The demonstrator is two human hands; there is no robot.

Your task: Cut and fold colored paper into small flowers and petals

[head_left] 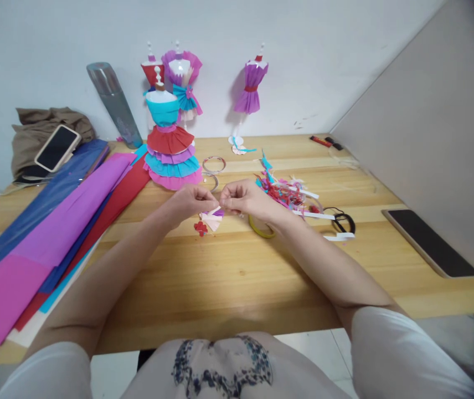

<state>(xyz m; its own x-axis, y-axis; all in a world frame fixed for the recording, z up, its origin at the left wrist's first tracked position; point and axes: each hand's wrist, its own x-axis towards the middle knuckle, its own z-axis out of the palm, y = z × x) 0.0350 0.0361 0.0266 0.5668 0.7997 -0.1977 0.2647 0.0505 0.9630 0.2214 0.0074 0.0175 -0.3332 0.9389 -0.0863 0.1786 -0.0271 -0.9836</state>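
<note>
My left hand [193,202] and my right hand [239,198] meet near the middle of the table, fingertips pinched and almost touching. What they hold between them is too small to make out. Just below the fingers lie a pale pink pleated paper piece [212,221] with a bit of purple, and a red paper flower [200,228]. A yellow tape roll [261,227] rests under my right wrist. Behind my left hand stands a small dress form in a layered paper dress [173,141] of turquoise, red, purple and pink.
Crepe paper sheets [71,221] cover the left side. Behind stand a bottle [116,105] and a purple-dressed form [253,88]. Paper scraps [282,191] and a black tape ring [345,223] lie right of my hands; a phone [432,241] lies farther right, near a partition [436,111].
</note>
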